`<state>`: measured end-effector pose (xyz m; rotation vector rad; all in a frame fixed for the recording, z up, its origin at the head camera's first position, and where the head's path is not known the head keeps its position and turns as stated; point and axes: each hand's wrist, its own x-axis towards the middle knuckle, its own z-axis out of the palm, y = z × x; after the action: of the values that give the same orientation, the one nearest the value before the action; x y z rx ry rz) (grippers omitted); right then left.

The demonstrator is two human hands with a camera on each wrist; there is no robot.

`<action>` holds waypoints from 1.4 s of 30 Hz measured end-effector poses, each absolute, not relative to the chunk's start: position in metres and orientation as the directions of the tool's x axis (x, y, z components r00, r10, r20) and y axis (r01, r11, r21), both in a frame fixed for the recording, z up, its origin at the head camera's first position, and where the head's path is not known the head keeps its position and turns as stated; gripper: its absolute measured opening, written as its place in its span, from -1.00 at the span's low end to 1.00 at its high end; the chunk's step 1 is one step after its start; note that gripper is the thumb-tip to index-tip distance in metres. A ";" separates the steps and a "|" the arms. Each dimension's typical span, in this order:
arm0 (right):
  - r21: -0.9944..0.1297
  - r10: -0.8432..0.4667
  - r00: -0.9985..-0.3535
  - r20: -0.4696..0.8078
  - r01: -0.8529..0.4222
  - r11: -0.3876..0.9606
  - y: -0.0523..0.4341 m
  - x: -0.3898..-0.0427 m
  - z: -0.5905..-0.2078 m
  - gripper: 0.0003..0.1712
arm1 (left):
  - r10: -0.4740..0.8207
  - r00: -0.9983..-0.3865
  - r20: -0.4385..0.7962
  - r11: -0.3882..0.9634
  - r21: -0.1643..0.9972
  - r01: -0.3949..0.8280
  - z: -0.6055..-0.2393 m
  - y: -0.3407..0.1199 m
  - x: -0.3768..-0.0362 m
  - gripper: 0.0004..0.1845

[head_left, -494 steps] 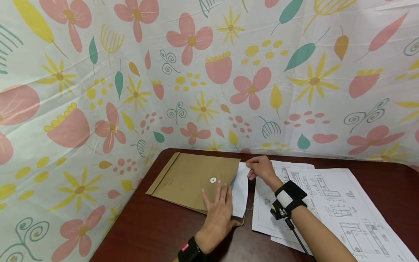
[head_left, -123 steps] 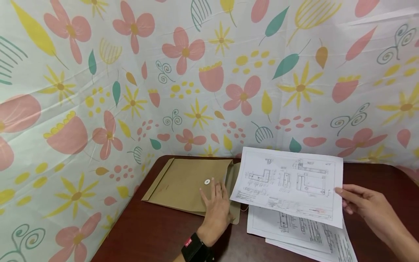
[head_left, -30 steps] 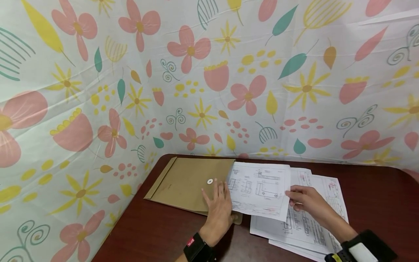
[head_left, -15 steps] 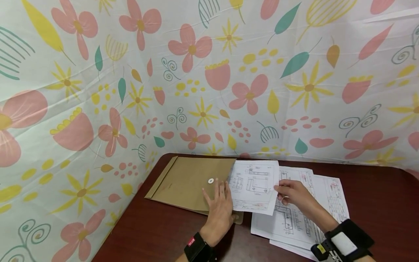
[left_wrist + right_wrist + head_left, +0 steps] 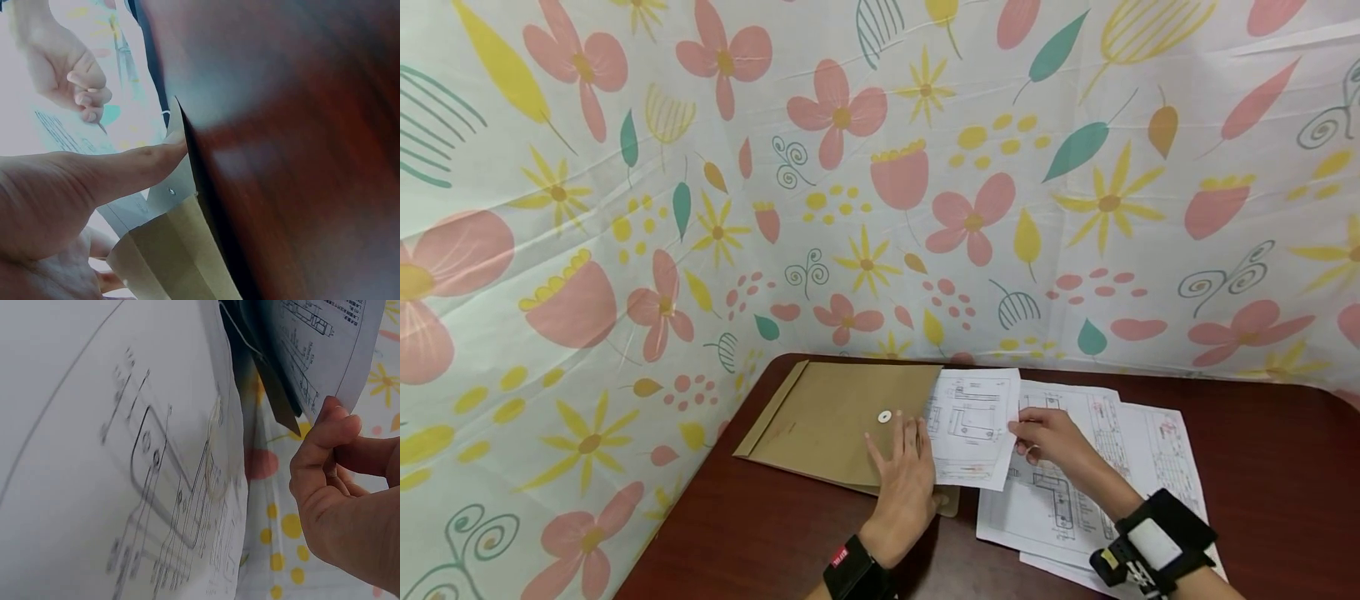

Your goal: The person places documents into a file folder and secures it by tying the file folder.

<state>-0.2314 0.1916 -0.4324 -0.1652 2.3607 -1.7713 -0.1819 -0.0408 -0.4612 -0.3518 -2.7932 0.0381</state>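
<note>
Floral cloth backed the glossy brown desk (image 5: 752,533); the left hand (image 5: 904,492) lay flat on a kraft envelope (image 5: 827,421), while right-hand (image 5: 1051,435) fingers pinched a thin printed sheet (image 5: 970,425).

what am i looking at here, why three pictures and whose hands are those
These are one person's two bare hands, filmed by three worn cameras. The wide picture comes from a head camera looking down at a dark red-brown wooden table. The other two come from cameras strapped to each wrist, so they show close, tilted views. The left hand rests flat on a brown paper envelope with a white round button clasp. The right hand pinches a white sheet printed with technical drawings at its edge; the sheet's other end lies at the envelope's mouth. More printed sheets lie beside it.
</note>
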 end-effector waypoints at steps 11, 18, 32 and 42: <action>-0.948 -0.183 -0.982 -0.052 -0.009 0.319 0.170 -0.242 -0.431 -0.72 | 0.250 -0.915 0.317 0.968 -0.068 0.241 -0.459 -0.041 -0.184 0.25; -0.948 -0.182 -0.982 -0.058 -0.003 0.317 0.156 -0.247 -0.428 -0.73 | 0.230 -0.932 0.278 0.973 -0.076 0.218 -0.458 -0.040 -0.186 0.26; -0.958 -0.223 -0.973 -0.062 -0.004 0.286 0.135 -0.255 -0.429 -0.72 | 0.230 -0.935 0.271 0.973 -0.080 0.216 -0.461 -0.041 -0.185 0.25; -0.974 -0.235 -0.969 -0.070 0.015 0.227 0.121 -0.261 -0.432 -0.63 | 0.237 -0.929 0.284 0.971 -0.086 0.222 -0.461 -0.042 -0.185 0.24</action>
<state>-0.2613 0.1206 -0.4324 -0.2091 2.2947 -1.8239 -0.1855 -0.0417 -0.4608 -0.3360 -2.8245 0.0748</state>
